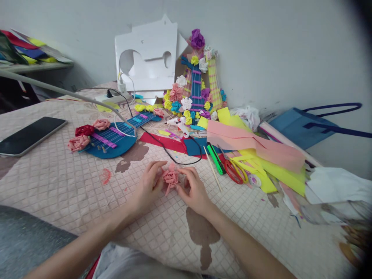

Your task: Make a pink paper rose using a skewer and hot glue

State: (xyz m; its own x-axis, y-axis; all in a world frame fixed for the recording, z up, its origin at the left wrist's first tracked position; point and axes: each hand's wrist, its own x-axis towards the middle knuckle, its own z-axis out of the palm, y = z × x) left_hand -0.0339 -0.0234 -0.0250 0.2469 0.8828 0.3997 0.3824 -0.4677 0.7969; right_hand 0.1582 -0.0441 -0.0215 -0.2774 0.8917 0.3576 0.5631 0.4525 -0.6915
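Note:
My left hand (149,186) and my right hand (194,190) meet over a quilted beige cover, both pinching a small pink paper flower (170,177) between their fingertips. The flower is crumpled and rolled, with a strip hanging down from it. Behind it lies a blue paper guitar (116,137) with pink and red paper roses at its left end.
A phone (29,135) lies at the left. A glue gun (180,124), its black cord, a green cutter (216,159), red scissors (235,171), a wooden stick and pink and yellow paper sheets (261,149) lie behind and right. A flower-covered paper model (197,89) leans on the wall.

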